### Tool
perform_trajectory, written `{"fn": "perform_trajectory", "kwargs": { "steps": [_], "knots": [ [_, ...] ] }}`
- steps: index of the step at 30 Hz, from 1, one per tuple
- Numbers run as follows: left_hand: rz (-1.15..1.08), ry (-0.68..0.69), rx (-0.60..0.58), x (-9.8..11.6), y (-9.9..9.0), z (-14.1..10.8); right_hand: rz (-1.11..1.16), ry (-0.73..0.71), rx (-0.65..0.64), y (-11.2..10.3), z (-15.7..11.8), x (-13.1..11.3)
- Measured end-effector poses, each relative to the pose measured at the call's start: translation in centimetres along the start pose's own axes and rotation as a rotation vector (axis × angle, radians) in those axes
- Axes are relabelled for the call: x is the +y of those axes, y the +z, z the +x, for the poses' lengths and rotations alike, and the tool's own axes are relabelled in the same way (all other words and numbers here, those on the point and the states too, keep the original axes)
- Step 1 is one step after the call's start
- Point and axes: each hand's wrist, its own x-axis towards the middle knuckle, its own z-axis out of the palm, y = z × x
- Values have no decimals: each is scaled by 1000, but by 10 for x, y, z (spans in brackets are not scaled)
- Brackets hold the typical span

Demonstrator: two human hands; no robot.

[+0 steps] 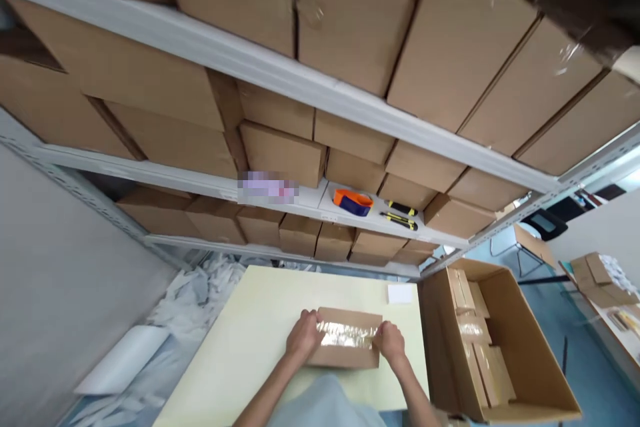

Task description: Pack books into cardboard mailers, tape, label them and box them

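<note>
Pale grey-blue garment, probably shirt; forearms bare.

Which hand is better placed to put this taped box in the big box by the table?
Probably your right hand: it is at the right end of the taped box, nearer the big box. Your left hand is at the opposite end and would likely have to reach across.

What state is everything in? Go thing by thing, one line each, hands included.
Box, on the table, shut on top
Tape, laid across the box's top
Left hand, fingers curled at the box's left end
Right hand, fingers curled at the box's right end
Carton, open, partly filled with smaller boxes
Knives, lying on the shelf; open or shut, too small to tell
Orange tool, resting on the shelf
Card, flat on the table
</note>
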Motion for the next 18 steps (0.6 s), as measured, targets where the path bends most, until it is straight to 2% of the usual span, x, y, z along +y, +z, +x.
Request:
{"fn": "perform_trajectory", "kwargs": {
  "steps": [2,4,7,9,11,13,15,18],
  "knots": [
    [23,57,21,-7,2,4,-96,-53,5,-3,10,-10],
    [32,113,67,-11,2,12,-181,-96,-25,-16,21,-26],
    [2,202,137,4,-17,24,-208,-232,85,-65,31,-67],
    [-50,304,227,30,-48,30,-188,-364,231,-115,33,-103],
    [-93,444,326,64,-90,33,-181,-467,352,-167,34,-143],
    [-104,515,413,100,-135,36,-164,-586,490,-210,41,-182],
    [-97,545,485,130,-174,38,-155,-647,583,-239,53,-215],
    [-85,520,544,156,-210,36,-201,-629,572,-254,73,-248]
  ]
}}
